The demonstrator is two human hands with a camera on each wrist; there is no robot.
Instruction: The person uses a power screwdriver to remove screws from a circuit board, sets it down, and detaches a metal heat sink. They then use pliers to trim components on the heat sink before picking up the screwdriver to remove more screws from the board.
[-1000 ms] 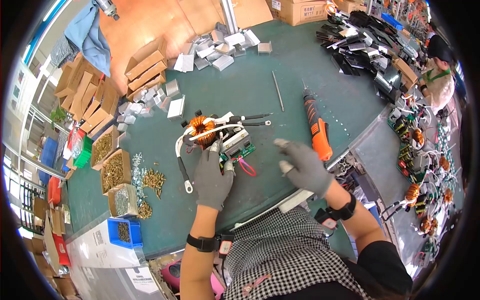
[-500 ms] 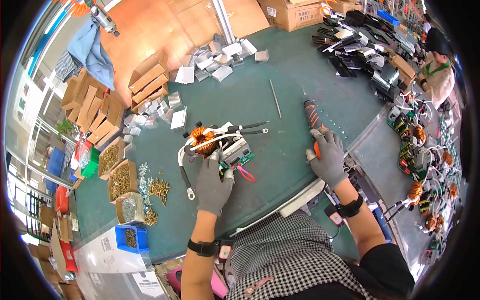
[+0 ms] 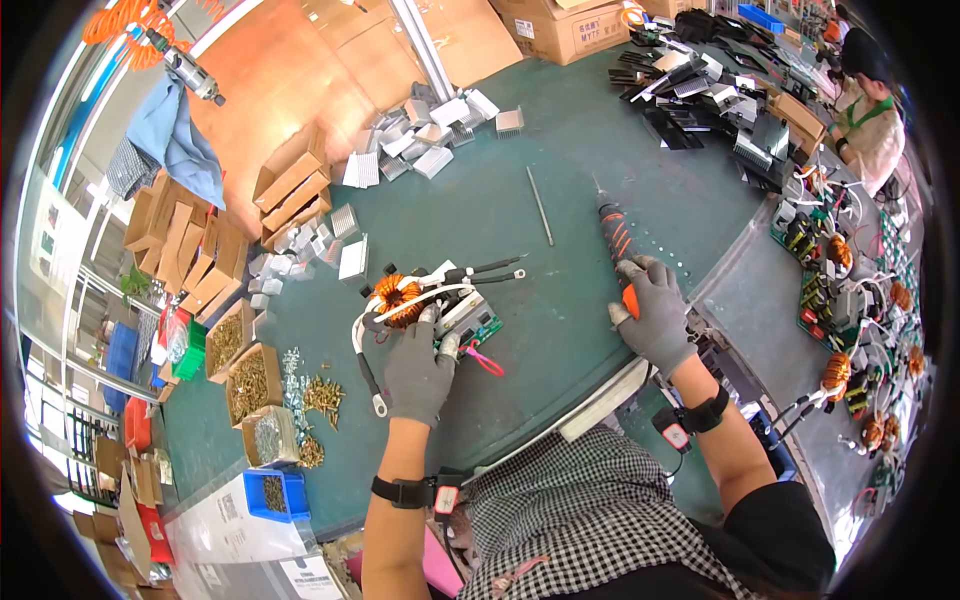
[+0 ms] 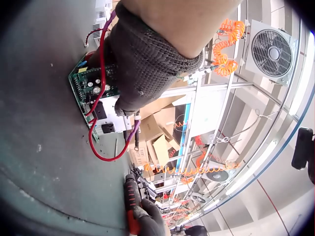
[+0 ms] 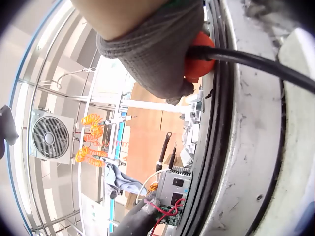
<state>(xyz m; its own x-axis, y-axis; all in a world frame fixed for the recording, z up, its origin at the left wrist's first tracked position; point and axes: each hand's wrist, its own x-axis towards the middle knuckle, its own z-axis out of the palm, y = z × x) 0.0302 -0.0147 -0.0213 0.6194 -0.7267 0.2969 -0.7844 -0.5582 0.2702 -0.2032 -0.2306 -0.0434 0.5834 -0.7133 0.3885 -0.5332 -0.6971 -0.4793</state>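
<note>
Near the table edge [image 3: 605,402], right fingers [image 3: 652,276] grip screwdriver [image 3: 615,234].

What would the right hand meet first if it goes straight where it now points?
Beyond the screwdriver that the right hand grips, the bench looks free; first comes probably the large cardboard box, though depth is unclear.

Workshop or factory assembly area. Evidence: green-topped bench [image 3: 500,210] with open boxes of brass-coloured fasteners [image 3: 250,385], piled metal heat sinks [image 3: 430,135], orange-and-black power driver [image 3: 616,235]; coiled orange air hoses [image 4: 226,44] overhead; wired circuit boards [image 3: 825,270] massed at right; second person [image 3: 868,115] beyond.
</note>
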